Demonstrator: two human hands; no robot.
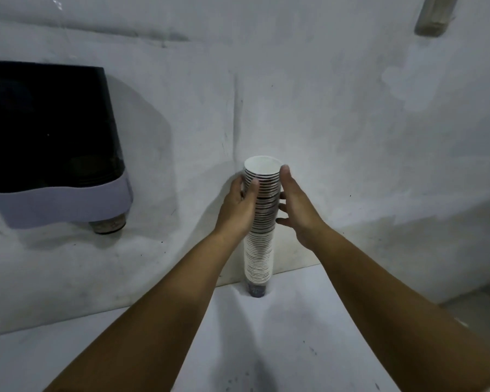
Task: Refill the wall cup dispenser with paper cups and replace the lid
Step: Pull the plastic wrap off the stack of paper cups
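Tall stack of paper cups (259,219) between hands: left hand (239,206) curled round upper part, right hand (292,205) spread alongside. Light, crushable, apt to buckle; best supported high and low.

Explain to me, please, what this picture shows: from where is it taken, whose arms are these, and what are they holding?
There is no machine here. One camera, worn on a person's head, looks forward and down, so the two bare arms are that person's own. A tall stack of white paper cups stands on the white counter against the wall. The left hand grips the stack near its top; the right hand rests beside it with relaxed fingers. On the wall to the left hangs a dark box with a pale lower part, probably the cup dispenser.
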